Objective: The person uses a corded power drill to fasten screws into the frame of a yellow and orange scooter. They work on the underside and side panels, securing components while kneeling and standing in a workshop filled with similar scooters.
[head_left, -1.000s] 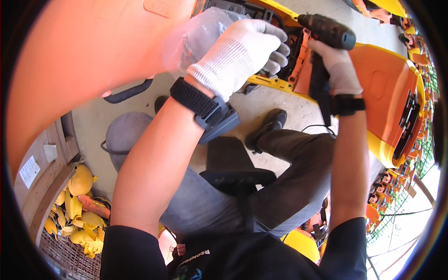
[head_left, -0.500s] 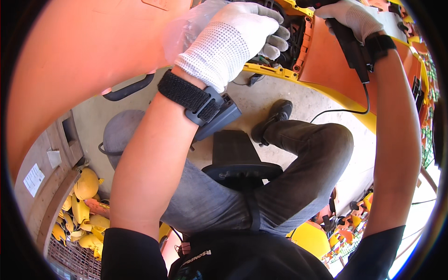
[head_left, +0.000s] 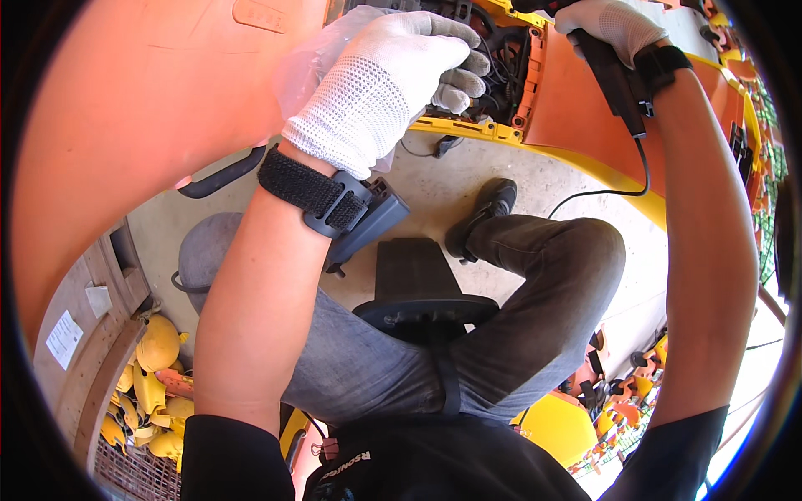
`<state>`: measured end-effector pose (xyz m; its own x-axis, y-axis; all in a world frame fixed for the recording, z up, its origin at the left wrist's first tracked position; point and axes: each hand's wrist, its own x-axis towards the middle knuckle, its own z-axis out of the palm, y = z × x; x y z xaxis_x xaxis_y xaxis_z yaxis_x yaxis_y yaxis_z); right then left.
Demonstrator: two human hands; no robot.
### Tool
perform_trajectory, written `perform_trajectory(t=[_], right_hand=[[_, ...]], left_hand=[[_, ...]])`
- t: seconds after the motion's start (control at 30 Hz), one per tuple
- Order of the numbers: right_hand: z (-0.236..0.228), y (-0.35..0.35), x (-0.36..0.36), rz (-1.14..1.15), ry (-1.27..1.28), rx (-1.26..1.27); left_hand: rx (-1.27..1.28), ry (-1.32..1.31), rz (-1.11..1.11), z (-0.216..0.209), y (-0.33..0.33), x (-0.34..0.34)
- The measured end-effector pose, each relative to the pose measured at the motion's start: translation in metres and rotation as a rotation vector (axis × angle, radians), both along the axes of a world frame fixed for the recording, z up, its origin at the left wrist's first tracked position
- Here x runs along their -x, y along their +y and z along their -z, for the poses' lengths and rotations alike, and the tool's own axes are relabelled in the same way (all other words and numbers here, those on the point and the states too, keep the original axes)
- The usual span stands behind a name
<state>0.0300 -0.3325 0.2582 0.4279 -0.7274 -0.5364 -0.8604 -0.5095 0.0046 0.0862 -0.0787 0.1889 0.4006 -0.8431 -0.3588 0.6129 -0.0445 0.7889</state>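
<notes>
My left hand (head_left: 384, 88), in a white dotted glove with grey fingertips, is closed with its fingers curled. A clear plastic bag (head_left: 305, 67) shows behind it and below its wrist, seemingly in its grip; the palm side is hidden. Just beyond the fingers is a yellow-rimmed opening (head_left: 501, 129) in an orange casing, with dark parts and cables (head_left: 499, 71) inside. At the upper right, my gloved right hand (head_left: 614, 29) is wrapped round the black handle of a corded power tool (head_left: 614, 88). The tool's front end is cut off by the top of the view.
A large orange panel (head_left: 159, 100) with a black handle (head_left: 221, 174) fills the left. The tool's black cord (head_left: 606, 192) loops below the casing. At lower left, yellow parts (head_left: 150, 388) lie in a mesh-sided crate; more coloured parts (head_left: 622, 409) lie at lower right.
The whole view has shifted slightly, so both hands appear a little further left. The left fingers stay curled, and the right hand still grips the power tool.
</notes>
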Motion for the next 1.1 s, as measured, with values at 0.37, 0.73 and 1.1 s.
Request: perform_trajectory(t=[0.37, 0.73, 1.1], right_hand=[[-0.005, 0.009, 0.004, -0.009, -0.07, 0.02], [-0.033, 0.032, 0.012, 0.049, -0.235, 0.026], [-0.038, 0.055, 0.09, 0.111, -0.944, -0.436]], left_hand=[[-0.005, -0.012, -0.007, -0.003, 0.002, 0.001], [0.013, -0.011, -0.024, -0.007, 0.0, 0.004], [0.005, -0.062, -0.03, -0.006, 0.001, 0.004]])
